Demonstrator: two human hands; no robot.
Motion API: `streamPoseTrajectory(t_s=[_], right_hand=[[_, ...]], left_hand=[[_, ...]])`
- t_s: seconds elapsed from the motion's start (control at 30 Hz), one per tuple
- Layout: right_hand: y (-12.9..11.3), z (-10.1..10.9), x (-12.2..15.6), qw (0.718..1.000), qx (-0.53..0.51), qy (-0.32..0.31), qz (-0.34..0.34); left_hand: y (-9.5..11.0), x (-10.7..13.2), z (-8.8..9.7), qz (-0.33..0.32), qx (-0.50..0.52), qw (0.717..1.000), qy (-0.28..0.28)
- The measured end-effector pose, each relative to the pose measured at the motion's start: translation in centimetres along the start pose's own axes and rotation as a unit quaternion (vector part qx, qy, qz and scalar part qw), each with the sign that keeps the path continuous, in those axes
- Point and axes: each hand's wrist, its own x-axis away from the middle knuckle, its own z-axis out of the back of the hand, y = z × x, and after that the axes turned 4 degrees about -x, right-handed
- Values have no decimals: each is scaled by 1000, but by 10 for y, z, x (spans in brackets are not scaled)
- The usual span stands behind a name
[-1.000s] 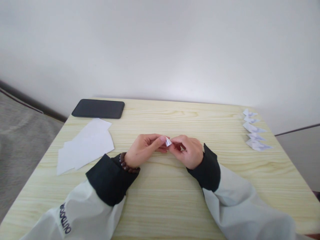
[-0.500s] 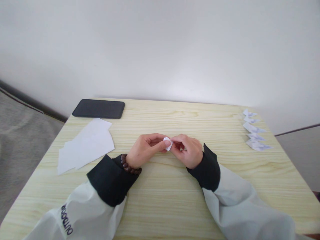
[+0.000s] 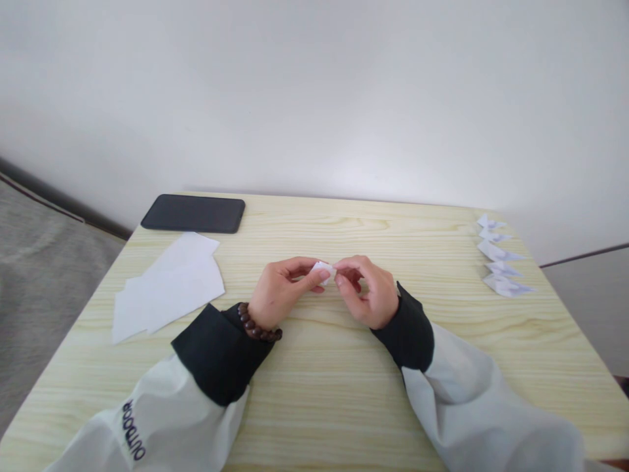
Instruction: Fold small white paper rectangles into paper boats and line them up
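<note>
Between the thumb and fingers of my left hand point(image 3: 282, 292) is a small folded piece of white paper point(image 3: 323, 269), held just above the middle of the table. My right hand point(image 3: 368, 292) is close on its right side. The index fingertip there reaches the paper's right edge, and the thumb stands a little apart below it. My left fingers partly cover the paper, so its full shape is hidden.
Overlapping white paper sheets point(image 3: 171, 288) lie on the left of the wooden table point(image 3: 324, 393). Behind them is a black phone point(image 3: 194, 214). Several folded white paper figures point(image 3: 500, 252) form a column at the right. A white wall point(image 3: 314, 98) borders the table's far edge.
My left hand has shifted slightly left and away from me with the folded paper, which is turned a little. My right thumb has come away from the index finger.
</note>
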Motion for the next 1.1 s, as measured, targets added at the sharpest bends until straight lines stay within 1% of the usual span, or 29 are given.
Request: streamPoseTrajectory(t_s=[0.07, 0.2, 0.33, 0.43, 0.6, 0.77, 0.87, 0.97, 1.1], right_hand=[[0, 1, -1, 1000, -12, -3, -11], [1, 0, -2, 1000, -13, -1, -22], [1, 0, -3, 1000, -10, -2, -26], [1, 0, -3, 999, -9, 6, -43], [2, 0, -3, 999, -23, -2, -49], [3, -1, -3, 999, -21, -21, -26], [4, -1, -3, 999, -28, -26, -25], [3, -1, -3, 998, -33, -22, -39], [3, -1, -2, 998, -47, -8, -52]], left_hand=[[-2, 0, 0, -3, -1, 1000, 3], [-4, 0, 1, -11, -7, 1000, -9], [-5, 0, 1, -10, 1, 1000, 14], [-6, 0, 2, -17, -25, 999, 29], [-7, 0, 4, -53, -91, 993, 53], [-5, 0, 4, -130, -137, 981, 48], [-5, 1, 5, -160, -162, 972, 52], [-5, 1, 5, -169, -170, 969, 63], [-4, 3, 4, -163, -167, 970, 75]])
